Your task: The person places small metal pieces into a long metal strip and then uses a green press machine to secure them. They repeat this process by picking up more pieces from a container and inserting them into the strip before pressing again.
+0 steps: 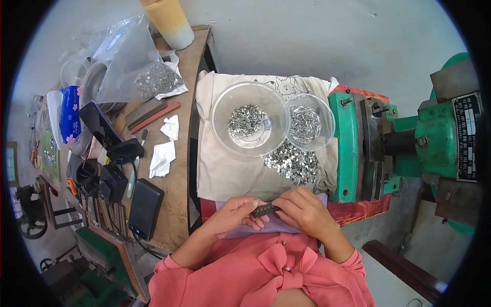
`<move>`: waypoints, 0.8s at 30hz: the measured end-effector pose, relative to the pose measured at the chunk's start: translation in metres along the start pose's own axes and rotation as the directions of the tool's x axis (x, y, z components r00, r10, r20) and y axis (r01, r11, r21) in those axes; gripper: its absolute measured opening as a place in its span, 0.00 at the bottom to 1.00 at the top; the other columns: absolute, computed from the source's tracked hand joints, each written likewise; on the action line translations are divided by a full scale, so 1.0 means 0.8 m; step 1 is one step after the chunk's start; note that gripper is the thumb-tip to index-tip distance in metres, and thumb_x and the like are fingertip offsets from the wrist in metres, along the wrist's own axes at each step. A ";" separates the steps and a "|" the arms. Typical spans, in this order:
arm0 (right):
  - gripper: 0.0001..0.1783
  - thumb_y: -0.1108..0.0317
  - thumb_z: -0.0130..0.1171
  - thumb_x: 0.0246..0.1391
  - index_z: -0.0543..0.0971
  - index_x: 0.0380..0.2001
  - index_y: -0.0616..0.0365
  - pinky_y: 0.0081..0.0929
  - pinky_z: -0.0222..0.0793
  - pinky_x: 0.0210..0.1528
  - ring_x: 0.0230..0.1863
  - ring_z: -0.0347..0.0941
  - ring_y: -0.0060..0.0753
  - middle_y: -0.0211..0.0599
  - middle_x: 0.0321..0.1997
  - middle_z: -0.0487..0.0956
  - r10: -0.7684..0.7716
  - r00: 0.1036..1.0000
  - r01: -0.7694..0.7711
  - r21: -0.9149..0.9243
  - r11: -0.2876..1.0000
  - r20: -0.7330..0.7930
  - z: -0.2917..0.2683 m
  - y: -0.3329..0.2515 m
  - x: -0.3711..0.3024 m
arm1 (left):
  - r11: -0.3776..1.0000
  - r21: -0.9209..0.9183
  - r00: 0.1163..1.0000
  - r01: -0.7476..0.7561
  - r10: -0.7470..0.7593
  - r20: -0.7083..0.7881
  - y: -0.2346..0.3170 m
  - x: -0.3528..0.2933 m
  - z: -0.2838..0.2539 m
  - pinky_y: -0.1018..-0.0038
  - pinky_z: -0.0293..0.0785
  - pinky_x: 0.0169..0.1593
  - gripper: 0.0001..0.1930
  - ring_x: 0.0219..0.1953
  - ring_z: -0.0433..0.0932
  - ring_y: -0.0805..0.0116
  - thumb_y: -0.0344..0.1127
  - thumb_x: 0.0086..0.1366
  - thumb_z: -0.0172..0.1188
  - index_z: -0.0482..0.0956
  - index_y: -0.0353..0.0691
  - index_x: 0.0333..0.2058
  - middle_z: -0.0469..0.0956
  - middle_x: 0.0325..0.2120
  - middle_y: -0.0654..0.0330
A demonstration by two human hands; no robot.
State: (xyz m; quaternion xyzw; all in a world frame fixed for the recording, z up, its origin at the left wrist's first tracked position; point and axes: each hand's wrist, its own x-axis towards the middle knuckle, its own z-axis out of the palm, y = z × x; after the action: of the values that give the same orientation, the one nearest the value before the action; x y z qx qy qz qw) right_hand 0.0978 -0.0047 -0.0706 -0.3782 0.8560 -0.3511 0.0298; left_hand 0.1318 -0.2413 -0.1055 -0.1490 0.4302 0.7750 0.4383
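Pink blouse (266,268) | hands (306,215) grip dark strip (264,210) | metal pieces (294,165) between hands and tubs (220,123)

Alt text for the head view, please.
Left hand and right hand hold a dark block. Ahead, two tubs of metal parts and a loose pile sit on cloth; a green machine stands right, a cluttered table left.

The left hand (239,212) and right hand (306,212) are covering the ends of the dark strip (264,210), and its notches are showing too small to make out. The bits (246,121) in the bowl (219,128) and the heap (292,162) below are blending together, too fine to tell singly. The view's upper edge is cutting off the bottle (171,28), its lower edge is cropping the shirt (220,271), and the bag (123,66) is hiding part of the basin (91,82).
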 end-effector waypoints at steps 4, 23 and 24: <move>0.17 0.75 0.67 0.43 0.80 0.40 0.60 0.33 0.74 0.45 0.41 0.74 0.40 0.34 0.38 0.76 -0.029 0.999 0.029 -0.007 1.000 0.033 -0.015 -0.006 0.021 | 0.998 -0.056 0.999 0.030 -0.028 0.040 0.010 -0.003 -0.013 0.76 0.80 0.36 0.21 0.33 0.82 0.70 0.42 0.78 0.50 0.75 0.27 0.55 0.82 0.36 0.52; 0.13 0.74 0.74 0.43 0.84 0.35 0.56 0.35 0.73 0.38 0.36 0.77 0.41 0.35 0.36 0.79 0.066 0.955 -0.082 -0.043 0.996 -0.290 -0.033 0.007 0.012 | -0.114 0.993 0.386 -0.032 0.915 0.117 0.161 0.045 0.011 0.68 0.71 0.32 0.15 0.26 0.76 0.67 0.26 0.69 0.56 0.81 0.33 0.53 0.76 0.28 0.54; 0.11 0.73 0.74 0.44 0.85 0.33 0.56 0.34 0.73 0.36 0.34 0.77 0.39 0.34 0.34 0.79 0.113 0.954 -0.121 -0.012 0.993 -0.276 -0.022 0.007 0.001 | -0.149 0.988 0.361 -0.030 0.920 0.149 0.158 0.049 0.007 0.69 0.71 0.32 0.15 0.26 0.76 0.66 0.26 0.69 0.56 0.81 0.33 0.53 0.76 0.28 0.54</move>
State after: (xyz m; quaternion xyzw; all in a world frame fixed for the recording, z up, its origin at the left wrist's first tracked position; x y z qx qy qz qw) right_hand 0.0882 0.0080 -0.0608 -0.2750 0.8776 -0.3856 -0.0741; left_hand 0.0080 -0.2468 -0.0581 0.0997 0.9369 0.2933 -0.1617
